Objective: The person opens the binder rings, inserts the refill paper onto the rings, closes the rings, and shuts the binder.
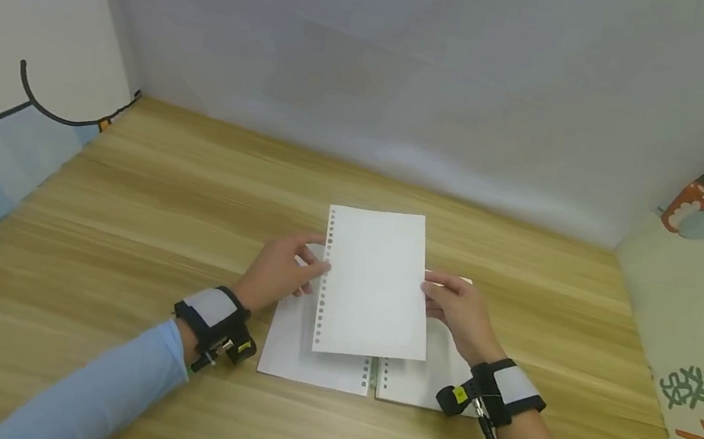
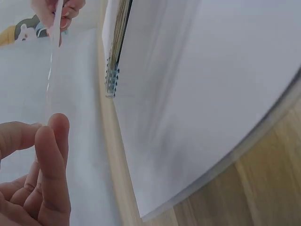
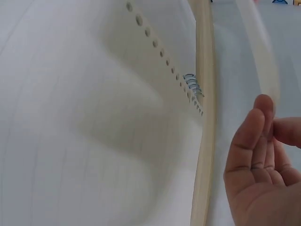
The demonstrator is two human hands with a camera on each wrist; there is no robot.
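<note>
Loose sheet point(image 1: 372, 284), raised betw. L hand point(image 1: 281, 266) & R hand point(image 1: 458, 309), blocks access from above to mid notebook point(image 1: 315, 363); gap under it, over pages. Bare tabletop point(image 1: 149, 233) gives wide room on left, up to left panel point(image 1: 13, 43); less on right, before right panel point(image 1: 662, 315). Far side: strip betw. sheet & back wall point(image 1: 383, 63). Near side: passage betw. forearms, w/ L wrist cam point(image 1: 245, 348) & R wrist cam point(image 1: 451, 400) jutting inward.

There are two hands point(image 1: 280, 267) point(image 1: 463, 312), one sheet point(image 1: 376, 285), one notebook point(image 1: 294, 345).
</note>
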